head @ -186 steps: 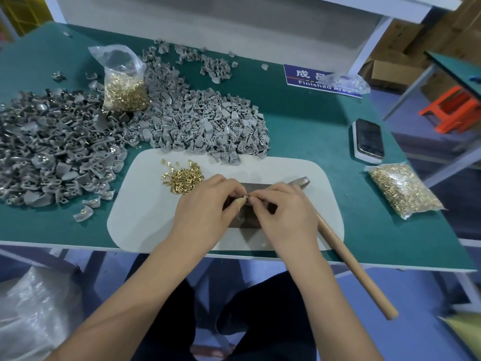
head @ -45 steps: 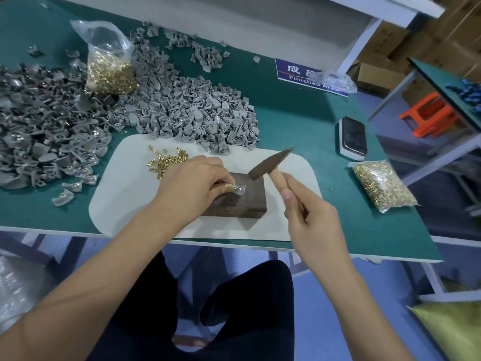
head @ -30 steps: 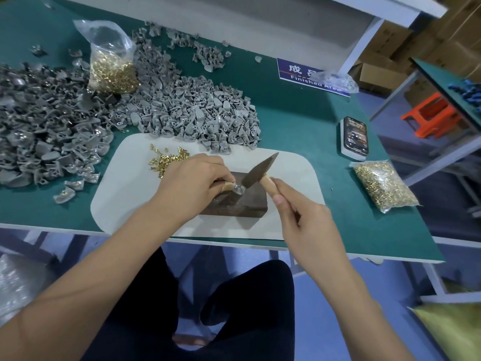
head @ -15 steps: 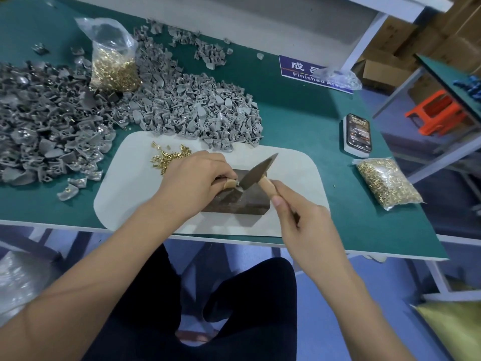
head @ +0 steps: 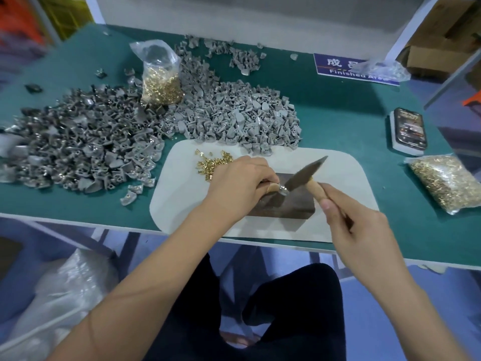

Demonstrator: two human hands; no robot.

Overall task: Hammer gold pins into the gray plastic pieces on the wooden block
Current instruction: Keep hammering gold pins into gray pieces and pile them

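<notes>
A dark wooden block (head: 289,205) lies on a white mat (head: 343,178) at the table's near edge. My left hand (head: 234,183) pinches a small gray plastic piece (head: 283,190) on the block's top. My right hand (head: 356,227) grips the wooden handle of a hammer (head: 308,170), whose blurred metal head touches or hovers just over that piece. Loose gold pins (head: 212,164) lie on the mat just left of my left hand. The pin in the piece is too small to make out.
Two big heaps of gray plastic pieces (head: 229,113) cover the left and middle of the green table (head: 351,121). A bag of gold pins (head: 161,79) stands among them; another bag (head: 445,182) lies at right. A phone (head: 410,128) and a blue sign (head: 348,67) sit further back.
Six seconds ago both hands fitted a pin into a piece while the hammer lay on the mat. Since then my right hand took up the hammer and keeps striking the piece.
</notes>
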